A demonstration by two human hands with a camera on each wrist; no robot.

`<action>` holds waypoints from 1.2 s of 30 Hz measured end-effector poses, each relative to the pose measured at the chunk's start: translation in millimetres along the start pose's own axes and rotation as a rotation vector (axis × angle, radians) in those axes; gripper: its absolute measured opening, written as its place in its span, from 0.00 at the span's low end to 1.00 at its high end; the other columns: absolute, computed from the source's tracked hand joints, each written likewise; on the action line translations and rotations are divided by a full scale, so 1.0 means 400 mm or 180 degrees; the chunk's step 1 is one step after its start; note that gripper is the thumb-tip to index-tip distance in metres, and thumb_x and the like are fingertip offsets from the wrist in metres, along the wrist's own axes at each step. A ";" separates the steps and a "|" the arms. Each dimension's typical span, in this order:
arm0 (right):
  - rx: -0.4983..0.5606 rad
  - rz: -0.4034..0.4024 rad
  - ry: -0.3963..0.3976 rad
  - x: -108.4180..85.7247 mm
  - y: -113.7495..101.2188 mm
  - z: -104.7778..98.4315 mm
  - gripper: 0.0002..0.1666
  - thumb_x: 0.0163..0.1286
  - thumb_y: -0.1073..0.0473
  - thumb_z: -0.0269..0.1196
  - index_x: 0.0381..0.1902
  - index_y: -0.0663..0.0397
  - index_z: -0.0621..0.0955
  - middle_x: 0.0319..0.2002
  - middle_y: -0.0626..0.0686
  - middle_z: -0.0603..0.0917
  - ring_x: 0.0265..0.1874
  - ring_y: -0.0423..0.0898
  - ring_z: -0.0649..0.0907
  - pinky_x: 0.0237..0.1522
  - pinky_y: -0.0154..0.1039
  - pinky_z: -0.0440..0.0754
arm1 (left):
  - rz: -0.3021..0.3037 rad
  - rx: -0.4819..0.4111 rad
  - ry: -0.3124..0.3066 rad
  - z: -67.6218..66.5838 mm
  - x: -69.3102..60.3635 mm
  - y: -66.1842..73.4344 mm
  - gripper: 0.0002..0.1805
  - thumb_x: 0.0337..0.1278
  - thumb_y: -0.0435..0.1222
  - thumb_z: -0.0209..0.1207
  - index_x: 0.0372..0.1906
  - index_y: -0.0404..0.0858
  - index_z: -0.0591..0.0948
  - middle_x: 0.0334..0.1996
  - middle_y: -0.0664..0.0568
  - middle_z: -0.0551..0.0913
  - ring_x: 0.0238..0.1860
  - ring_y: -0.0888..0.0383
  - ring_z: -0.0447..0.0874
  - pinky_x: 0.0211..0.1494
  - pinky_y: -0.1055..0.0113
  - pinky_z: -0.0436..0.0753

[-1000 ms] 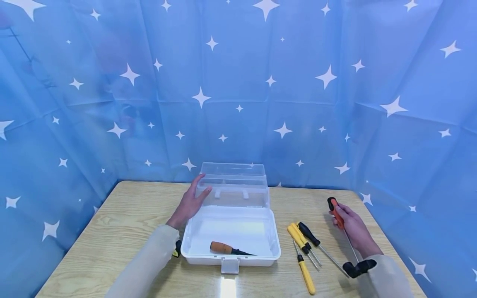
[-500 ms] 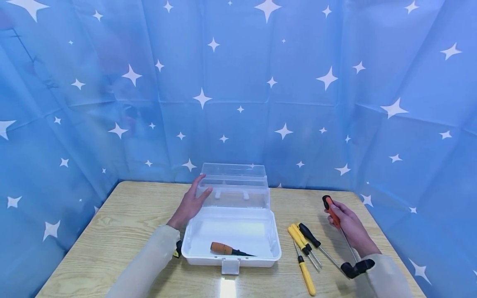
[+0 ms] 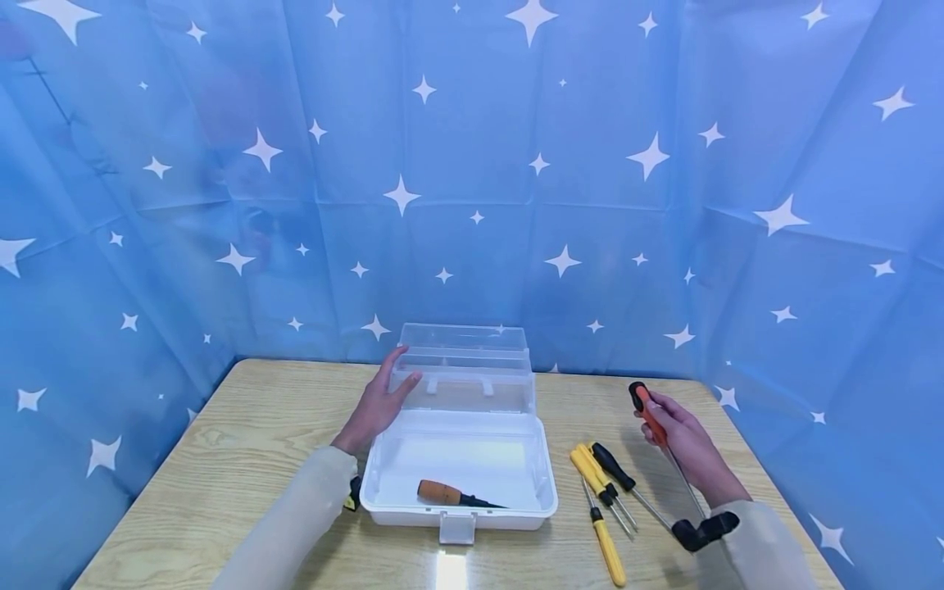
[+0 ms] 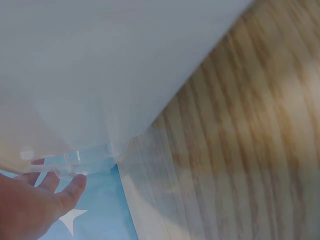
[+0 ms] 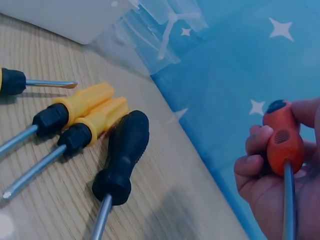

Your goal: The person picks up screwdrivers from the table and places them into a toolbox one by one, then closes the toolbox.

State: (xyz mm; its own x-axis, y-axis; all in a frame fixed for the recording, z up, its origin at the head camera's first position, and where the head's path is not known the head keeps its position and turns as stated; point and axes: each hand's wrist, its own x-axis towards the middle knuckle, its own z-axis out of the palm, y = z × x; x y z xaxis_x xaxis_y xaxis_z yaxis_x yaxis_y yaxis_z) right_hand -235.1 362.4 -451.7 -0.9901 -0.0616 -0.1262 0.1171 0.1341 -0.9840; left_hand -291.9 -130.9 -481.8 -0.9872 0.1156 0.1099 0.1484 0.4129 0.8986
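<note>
My right hand grips the red-and-black handle of a screwdriver above the table's right side, its shaft pointing back toward the wrist. In the right wrist view, fingers curl round the red handle. My left hand rests on the left edge of the raised clear lid, thumb and fingers spread. The left wrist view shows that hand at the lid. In the white box lies a screwdriver with a brown handle.
Between box and right hand lie several screwdrivers: yellow-handled ones and one with a black handle. A small black-and-yellow object sits left of the box, partly behind the left wrist. A starry blue cloth hangs behind the wooden table.
My right hand has moved slightly left with the red-and-black screwdriver. The left hand keeps its place on the lid, and the box has not moved.
</note>
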 end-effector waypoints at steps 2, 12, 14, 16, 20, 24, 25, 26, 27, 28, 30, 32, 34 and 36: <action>-0.0005 -0.0011 -0.0023 -0.002 -0.001 0.004 0.43 0.79 0.43 0.48 0.78 0.63 0.48 0.49 0.45 0.76 0.37 0.40 0.77 0.40 0.36 0.81 | 0.0002 -0.0002 0.0001 0.001 0.000 -0.001 0.42 0.60 0.70 0.48 0.77 0.65 0.52 0.79 0.52 0.51 0.78 0.41 0.48 0.71 0.32 0.56; -0.0014 -0.0123 -0.0078 -0.006 -0.015 0.017 0.41 0.79 0.44 0.49 0.76 0.62 0.52 0.47 0.43 0.78 0.35 0.40 0.77 0.37 0.34 0.80 | 0.0024 -0.0012 0.0004 0.002 0.000 -0.003 0.42 0.62 0.69 0.48 0.77 0.61 0.52 0.79 0.51 0.51 0.78 0.42 0.47 0.72 0.32 0.55; -0.0001 -0.0139 -0.0102 -0.008 -0.021 0.020 0.41 0.79 0.44 0.50 0.76 0.63 0.52 0.48 0.44 0.78 0.36 0.41 0.76 0.36 0.33 0.79 | 0.0018 -0.0018 0.0002 0.002 0.000 -0.002 0.43 0.62 0.69 0.48 0.77 0.61 0.52 0.79 0.51 0.50 0.78 0.42 0.47 0.72 0.32 0.55; -0.0055 -0.0154 -0.0116 -0.009 -0.029 0.023 0.41 0.79 0.44 0.49 0.76 0.63 0.52 0.49 0.45 0.77 0.36 0.41 0.76 0.36 0.33 0.79 | 0.0013 -0.0022 0.0001 0.002 -0.001 -0.001 0.43 0.61 0.69 0.48 0.77 0.60 0.52 0.79 0.51 0.50 0.78 0.42 0.47 0.72 0.32 0.55; -0.0134 -0.0173 -0.0143 -0.013 -0.044 0.032 0.40 0.79 0.44 0.49 0.76 0.62 0.52 0.50 0.45 0.77 0.36 0.41 0.76 0.36 0.33 0.79 | 0.0016 -0.0020 0.0004 0.001 -0.001 -0.001 0.43 0.62 0.69 0.48 0.77 0.61 0.52 0.79 0.52 0.51 0.78 0.42 0.47 0.72 0.32 0.55; -0.0228 -0.0190 -0.0163 -0.016 -0.056 0.042 0.41 0.79 0.42 0.49 0.76 0.62 0.54 0.51 0.45 0.76 0.37 0.41 0.76 0.36 0.34 0.78 | 0.0019 -0.0015 0.0007 0.001 -0.001 -0.001 0.43 0.61 0.69 0.48 0.77 0.61 0.52 0.79 0.51 0.51 0.78 0.42 0.47 0.72 0.32 0.55; -0.0252 -0.0201 -0.0173 -0.017 -0.059 0.044 0.41 0.78 0.42 0.49 0.76 0.62 0.54 0.51 0.45 0.76 0.37 0.42 0.76 0.37 0.34 0.78 | 0.0016 -0.0021 0.0007 0.001 -0.001 -0.001 0.43 0.61 0.69 0.48 0.77 0.62 0.52 0.79 0.51 0.51 0.78 0.42 0.47 0.72 0.32 0.55; -0.0263 -0.0206 -0.0179 -0.018 -0.062 0.046 0.41 0.78 0.42 0.49 0.76 0.62 0.54 0.51 0.44 0.77 0.37 0.42 0.76 0.37 0.34 0.78 | 0.0010 -0.0022 0.0004 0.001 -0.001 -0.002 0.43 0.61 0.69 0.48 0.77 0.62 0.52 0.79 0.51 0.51 0.78 0.42 0.47 0.72 0.32 0.55; -0.0283 -0.0216 -0.0187 -0.019 -0.065 0.049 0.41 0.78 0.41 0.49 0.76 0.62 0.54 0.51 0.44 0.77 0.37 0.42 0.76 0.37 0.34 0.78 | 0.0001 -0.0024 0.0004 0.001 0.000 -0.002 0.43 0.61 0.70 0.48 0.77 0.62 0.52 0.79 0.51 0.50 0.78 0.42 0.47 0.72 0.32 0.55; -0.0291 -0.0224 -0.0192 -0.019 -0.068 0.051 0.41 0.78 0.41 0.49 0.76 0.62 0.54 0.51 0.44 0.77 0.37 0.42 0.76 0.37 0.34 0.78 | -0.0005 -0.0026 0.0002 0.001 0.000 -0.003 0.43 0.61 0.70 0.48 0.77 0.63 0.52 0.79 0.51 0.50 0.78 0.42 0.47 0.72 0.32 0.55; -0.0303 -0.0236 -0.0202 -0.021 -0.074 0.057 0.41 0.78 0.41 0.49 0.76 0.62 0.55 0.51 0.44 0.77 0.37 0.42 0.76 0.36 0.34 0.78 | -0.0012 -0.0034 -0.0005 0.000 0.001 -0.003 0.43 0.60 0.70 0.48 0.77 0.64 0.52 0.79 0.51 0.50 0.78 0.42 0.47 0.72 0.32 0.55; -0.0328 -0.0256 -0.0213 -0.023 -0.081 0.063 0.41 0.78 0.41 0.49 0.76 0.62 0.55 0.51 0.45 0.78 0.37 0.42 0.77 0.36 0.34 0.78 | -0.0009 -0.0033 -0.0015 0.001 0.002 -0.003 0.43 0.60 0.70 0.48 0.77 0.64 0.52 0.79 0.51 0.50 0.78 0.41 0.47 0.71 0.31 0.56; -0.0337 -0.0259 -0.0216 -0.025 -0.088 0.069 0.41 0.78 0.41 0.49 0.76 0.62 0.55 0.53 0.49 0.77 0.38 0.41 0.77 0.37 0.33 0.79 | -0.0003 -0.0035 -0.0017 0.001 0.002 -0.002 0.43 0.60 0.70 0.48 0.77 0.64 0.52 0.79 0.51 0.50 0.78 0.41 0.48 0.71 0.31 0.56; -0.0352 -0.0258 -0.0219 -0.026 -0.095 0.074 0.41 0.78 0.41 0.50 0.76 0.61 0.55 0.56 0.56 0.75 0.39 0.41 0.77 0.38 0.33 0.80 | -0.0004 -0.0032 -0.0014 0.000 0.003 -0.002 0.42 0.60 0.70 0.48 0.76 0.65 0.52 0.79 0.51 0.50 0.78 0.40 0.48 0.71 0.31 0.56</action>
State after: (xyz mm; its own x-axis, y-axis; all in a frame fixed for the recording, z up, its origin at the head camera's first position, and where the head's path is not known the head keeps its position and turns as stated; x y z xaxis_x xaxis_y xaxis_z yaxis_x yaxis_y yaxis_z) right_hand -226.9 328.9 -416.8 -0.9879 -0.1436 -0.0590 0.0241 0.2339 -0.9720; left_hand -293.1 -131.0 -482.5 -0.9871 0.1191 0.1068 0.1464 0.4038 0.9031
